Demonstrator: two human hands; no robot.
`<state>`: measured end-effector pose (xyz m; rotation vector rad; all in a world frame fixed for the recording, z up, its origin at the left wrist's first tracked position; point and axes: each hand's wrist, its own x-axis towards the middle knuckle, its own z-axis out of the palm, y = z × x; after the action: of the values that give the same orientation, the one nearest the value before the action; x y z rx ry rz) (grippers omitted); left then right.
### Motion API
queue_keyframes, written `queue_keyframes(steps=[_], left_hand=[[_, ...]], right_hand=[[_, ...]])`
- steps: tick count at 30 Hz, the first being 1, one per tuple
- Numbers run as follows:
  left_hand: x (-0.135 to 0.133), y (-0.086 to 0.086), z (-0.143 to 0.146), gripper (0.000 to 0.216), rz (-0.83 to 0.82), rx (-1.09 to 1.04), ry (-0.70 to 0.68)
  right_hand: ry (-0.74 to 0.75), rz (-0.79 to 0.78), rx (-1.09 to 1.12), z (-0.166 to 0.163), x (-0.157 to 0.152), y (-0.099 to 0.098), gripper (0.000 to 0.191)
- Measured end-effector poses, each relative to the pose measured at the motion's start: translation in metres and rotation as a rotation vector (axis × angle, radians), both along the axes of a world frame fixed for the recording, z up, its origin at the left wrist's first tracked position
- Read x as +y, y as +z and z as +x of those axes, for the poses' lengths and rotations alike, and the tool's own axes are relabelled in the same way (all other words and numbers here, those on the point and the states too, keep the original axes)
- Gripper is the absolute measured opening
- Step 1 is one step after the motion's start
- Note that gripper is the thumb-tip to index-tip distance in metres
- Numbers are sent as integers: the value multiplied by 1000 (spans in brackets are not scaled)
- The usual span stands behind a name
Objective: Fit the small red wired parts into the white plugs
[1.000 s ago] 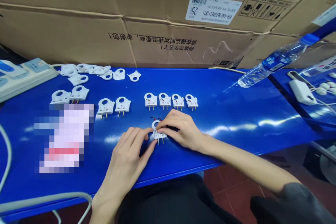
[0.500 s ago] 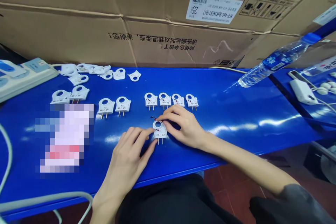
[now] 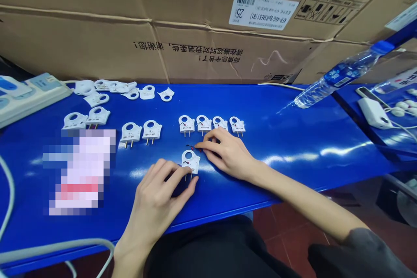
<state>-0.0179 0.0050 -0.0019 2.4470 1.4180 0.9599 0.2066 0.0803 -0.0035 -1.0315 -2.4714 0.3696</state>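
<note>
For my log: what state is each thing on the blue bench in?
Plug by the hands: lying flat, red wire showing.
Left hand: pinching that plug's pin end.
Right hand: open, fingertip at the red wire.
Row of four plugs: lying flat, side by side.
Water bottle: tipped over, cap on.

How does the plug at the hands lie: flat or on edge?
Flat: plug face up on the table, prongs toward the person.

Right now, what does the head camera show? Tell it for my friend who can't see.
A person's left hand holds a white plug piece flat on a blue table, while the right hand touches a small red wire just above it. Four more plug pieces sit in a row behind, with cardboard boxes beyond.
</note>
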Motion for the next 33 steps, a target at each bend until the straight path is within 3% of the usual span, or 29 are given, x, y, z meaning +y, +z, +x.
queue_keyframes(steps=[16,33], left_hand=[[1,-4,-7,9,25,93,308],[1,-4,-5,27,153,139,289]], right_hand=[[16,40,-52,-2,-7,5,29],[73,19,-86,-2,-3,1,23]])
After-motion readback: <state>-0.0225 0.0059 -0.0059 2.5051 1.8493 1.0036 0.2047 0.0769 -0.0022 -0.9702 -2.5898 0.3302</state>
